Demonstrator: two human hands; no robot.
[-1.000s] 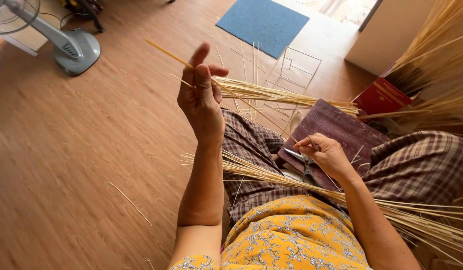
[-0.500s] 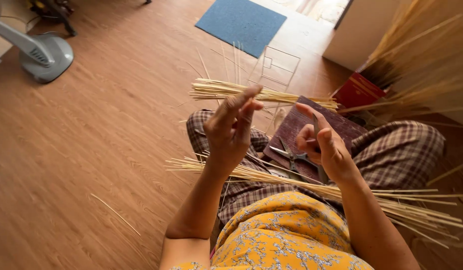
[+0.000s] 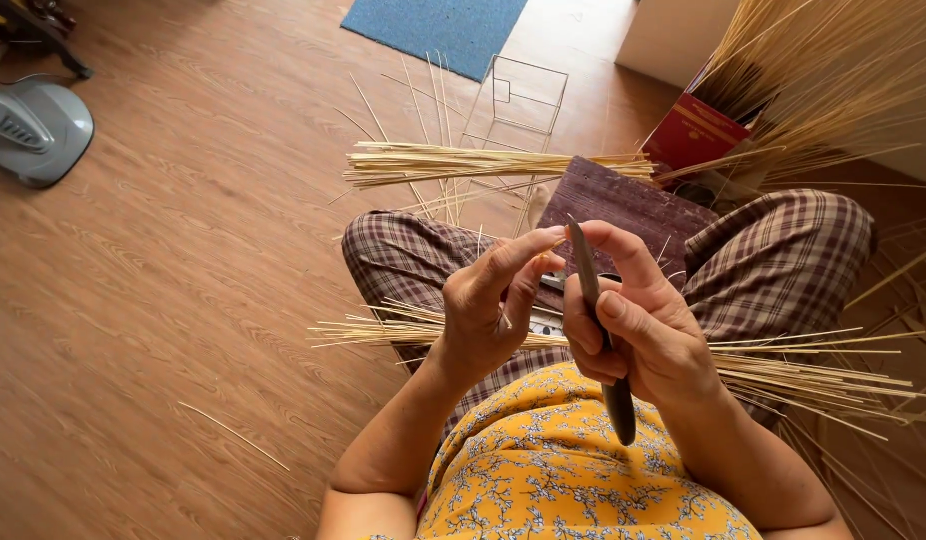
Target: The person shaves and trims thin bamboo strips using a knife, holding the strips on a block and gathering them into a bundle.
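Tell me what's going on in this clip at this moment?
A person sits on a wooden floor with thin straw-coloured sticks lying across the lap. The right hand holds a dark, slim knife-like tool upright, and the left hand brings its fingertips up to the blade tip. Another bundle of sticks rests on a dark wooden block ahead, near a small wire frame.

yellow floral top (image 3: 573,460), brown plaid trousers (image 3: 783,260), bare forearms.
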